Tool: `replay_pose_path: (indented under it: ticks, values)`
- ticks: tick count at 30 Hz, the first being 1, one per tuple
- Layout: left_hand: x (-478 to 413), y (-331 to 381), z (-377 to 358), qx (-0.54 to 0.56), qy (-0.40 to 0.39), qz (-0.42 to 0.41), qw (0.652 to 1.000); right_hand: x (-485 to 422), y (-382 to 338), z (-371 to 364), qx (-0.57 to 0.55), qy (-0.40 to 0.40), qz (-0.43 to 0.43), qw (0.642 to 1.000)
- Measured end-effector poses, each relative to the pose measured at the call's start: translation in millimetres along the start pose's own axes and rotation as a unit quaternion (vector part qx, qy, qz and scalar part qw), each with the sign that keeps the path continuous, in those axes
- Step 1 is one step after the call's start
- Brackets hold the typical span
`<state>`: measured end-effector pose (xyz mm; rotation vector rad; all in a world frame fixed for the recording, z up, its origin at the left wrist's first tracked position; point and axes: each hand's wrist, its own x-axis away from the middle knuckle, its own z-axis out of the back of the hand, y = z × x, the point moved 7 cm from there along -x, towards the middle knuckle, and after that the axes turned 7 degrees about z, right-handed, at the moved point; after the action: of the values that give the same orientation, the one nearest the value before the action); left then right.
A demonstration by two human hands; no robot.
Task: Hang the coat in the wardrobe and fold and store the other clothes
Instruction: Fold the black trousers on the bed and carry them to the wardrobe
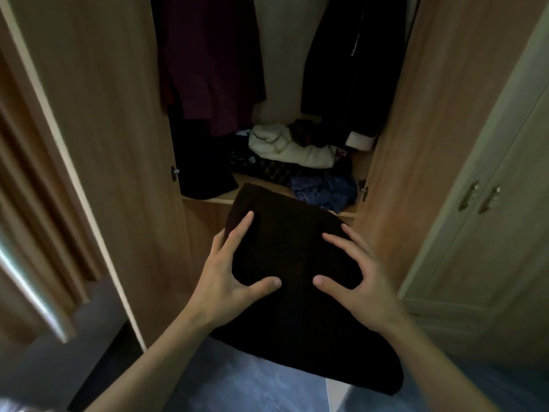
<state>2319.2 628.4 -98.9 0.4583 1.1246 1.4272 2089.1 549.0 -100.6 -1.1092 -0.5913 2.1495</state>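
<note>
Each grip, left hand (234,263) and right hand (353,272), clasps a side of the folded dark garment (291,233), thumbs on top. Its long axis points at the wardrobe shelf (208,200), its far edge at the shelf's lip; both hands are equally near.

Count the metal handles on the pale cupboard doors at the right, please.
2. Both sit side by side on the pale cupboard: the left handle and the right handle. Others may lie outside the frame.
</note>
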Motion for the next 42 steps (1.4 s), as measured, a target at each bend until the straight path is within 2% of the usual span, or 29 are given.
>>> replay_pose_path:
  ticks: [6, 10, 22, 30, 36, 42]
  values:
    - [-97.2, -30.1, 26.1, 0.031, 0.003, -0.036, 0.999, -96.2, 15.6, -22.7, 0.046, 0.012, -0.002, 0.999]
    - [-141.4, -55.3, 28.0, 0.048, 0.004, -0.03, 0.998, -140.3, 33.2, -35.3, 0.056, -0.001, -0.005, 0.998]
    - [-252.2, -122.7, 0.7, 0.003, 0.036, 0.022, 0.999, -242.9, 153.7, -87.4, -0.031, -0.045, -0.026, 0.998]
    - [-345.0, -137.8, -6.6, -0.032, 0.08, 0.063, 0.994, -353.3, 218.3, -104.9, -0.115, -0.098, -0.012, 0.988]
    - [-392.0, -167.8, -10.2, 0.014, 0.106, 0.091, 0.99, -409.0, 251.9, -124.1, -0.122, -0.135, -0.012, 0.983]
    - [-444.6, -204.0, -11.4, 0.041, 0.083, 0.098, 0.991, -446.3, 288.2, -147.2, -0.12, -0.132, -0.057, 0.982]
